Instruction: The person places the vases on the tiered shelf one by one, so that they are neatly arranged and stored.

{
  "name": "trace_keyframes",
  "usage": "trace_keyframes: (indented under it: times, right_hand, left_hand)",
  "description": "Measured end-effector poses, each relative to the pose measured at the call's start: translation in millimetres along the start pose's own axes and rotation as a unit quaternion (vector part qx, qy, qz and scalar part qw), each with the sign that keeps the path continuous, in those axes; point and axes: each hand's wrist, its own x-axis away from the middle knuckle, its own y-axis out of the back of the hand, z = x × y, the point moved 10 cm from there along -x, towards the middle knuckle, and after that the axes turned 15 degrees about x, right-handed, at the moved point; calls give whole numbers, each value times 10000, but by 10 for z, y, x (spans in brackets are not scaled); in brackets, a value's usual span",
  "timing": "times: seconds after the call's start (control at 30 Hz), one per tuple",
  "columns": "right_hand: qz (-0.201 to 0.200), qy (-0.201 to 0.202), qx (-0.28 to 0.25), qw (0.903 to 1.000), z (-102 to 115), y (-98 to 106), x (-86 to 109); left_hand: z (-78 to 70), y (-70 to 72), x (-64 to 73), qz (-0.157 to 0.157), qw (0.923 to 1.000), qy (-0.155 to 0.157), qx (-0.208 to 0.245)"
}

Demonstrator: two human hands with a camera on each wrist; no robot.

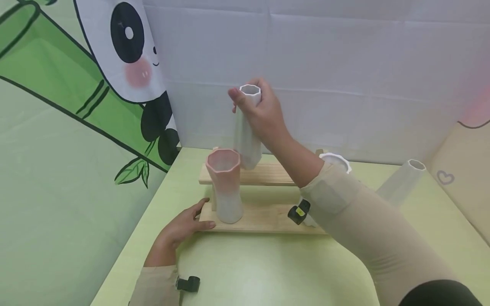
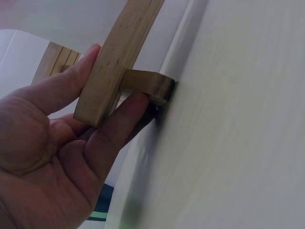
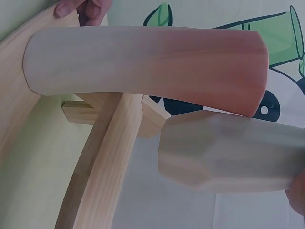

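My left hand (image 1: 181,227) grips the left end of a two-tier wooden stand (image 1: 264,219), thumb on one face of the lower board and fingers beneath it. In the left wrist view, fingertips reach a small wooden foot (image 2: 147,83) under that board. My right hand (image 1: 266,112) holds a white faceted vase (image 1: 246,142) near its rim, upright and slightly tilted. The vase's bottom overlaps the upper board in the head view; in the right wrist view, a gap shows between them. Standing on the lower board at left is a pink-to-white vase (image 1: 226,187).
Behind my right forearm shows the white wavy rim (image 1: 337,160) of another vessel. Farther right, a pale vase (image 1: 402,182) stands on the light table (image 1: 268,267). A white cloth backdrop (image 1: 325,63) rises close behind the stand, with a panda print at left.
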Motion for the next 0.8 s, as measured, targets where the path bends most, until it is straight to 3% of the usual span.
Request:
trace_keyframes:
  times: [0.27, 0.8]
  right_hand:
    - [54, -145, -23, 9999, -163, -118, 26]
    - [127, -216, -76, 9997, -263, -315, 65]
  left_hand:
    - [11, -3, 11, -1, 10000, 2, -16]
    - [19, -6, 49, -52, 10000, 69, -9]
